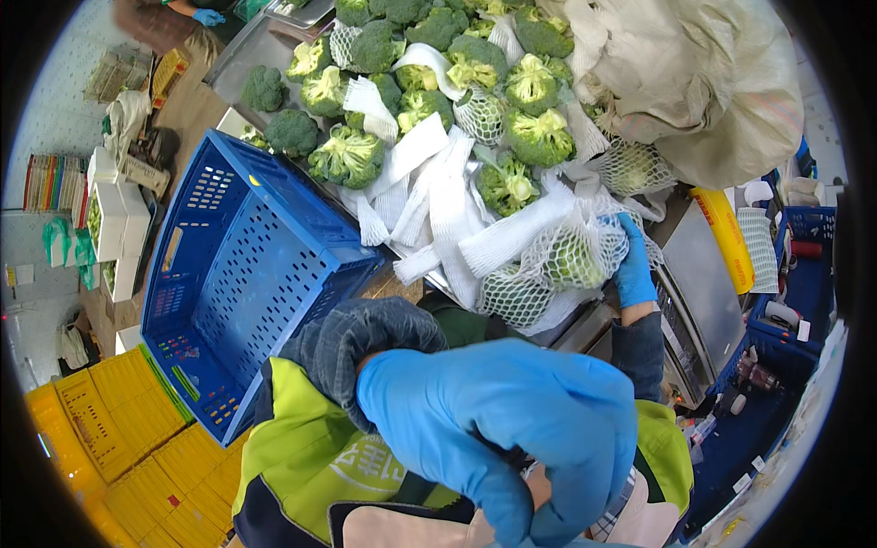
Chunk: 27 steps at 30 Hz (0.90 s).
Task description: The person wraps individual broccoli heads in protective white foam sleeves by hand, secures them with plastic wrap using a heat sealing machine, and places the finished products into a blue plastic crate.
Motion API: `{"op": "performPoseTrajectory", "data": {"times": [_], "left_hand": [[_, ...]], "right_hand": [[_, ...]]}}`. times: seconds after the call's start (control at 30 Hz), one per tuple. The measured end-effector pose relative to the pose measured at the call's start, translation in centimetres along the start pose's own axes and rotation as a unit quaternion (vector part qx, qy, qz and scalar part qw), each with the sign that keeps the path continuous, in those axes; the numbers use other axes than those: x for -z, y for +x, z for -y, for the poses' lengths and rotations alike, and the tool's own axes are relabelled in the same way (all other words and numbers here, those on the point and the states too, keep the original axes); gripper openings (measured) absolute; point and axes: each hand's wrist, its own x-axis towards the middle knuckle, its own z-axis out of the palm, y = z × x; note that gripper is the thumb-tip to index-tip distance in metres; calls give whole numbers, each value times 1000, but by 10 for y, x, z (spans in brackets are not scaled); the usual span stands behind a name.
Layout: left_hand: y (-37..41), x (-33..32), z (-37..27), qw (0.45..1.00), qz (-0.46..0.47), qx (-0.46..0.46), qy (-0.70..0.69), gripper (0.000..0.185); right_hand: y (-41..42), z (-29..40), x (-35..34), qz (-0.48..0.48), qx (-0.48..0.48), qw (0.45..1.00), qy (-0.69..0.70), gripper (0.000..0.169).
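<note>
My left hand, in a blue glove, is raised close to the camera with its fingers bent down. Its fingertips are near the picture's bottom edge, and what they touch cannot be made out. My right hand, also blue-gloved, grips the right side of a broccoli head in a white foam net. Part of its fingers is hidden by the mesh. Another netted broccoli lies against it on the left. Empty white foam net sleeves are strewn beside them. Loose broccoli heads are heaped beyond, stems showing on several.
An empty blue plastic crate stands tilted at the left. A woven sack bulges at the upper right. Yellow crates are stacked lower left; blue bins with small items line the right. Another person's gloved hand shows at upper left.
</note>
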Motion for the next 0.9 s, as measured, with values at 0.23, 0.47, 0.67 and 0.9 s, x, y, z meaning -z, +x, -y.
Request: {"op": "performPoseTrajectory", "data": {"times": [0.23,0.47,0.67,0.9], "left_hand": [[0,6,9,992,-113,54,-3,32],[-81,126,-32,591,-224,513,580,30],[-122,164,27,576,-220,543,570,48],[-223,269,104,390,-263,442,764,64]], "right_hand": [[-28,-56,7,-8,-118,973,199,45],[3,-111,56,-107,55,991,-50,38],[5,-89,29,27,33,964,263,37],[-35,-43,19,-18,38,998,44,39]]}}
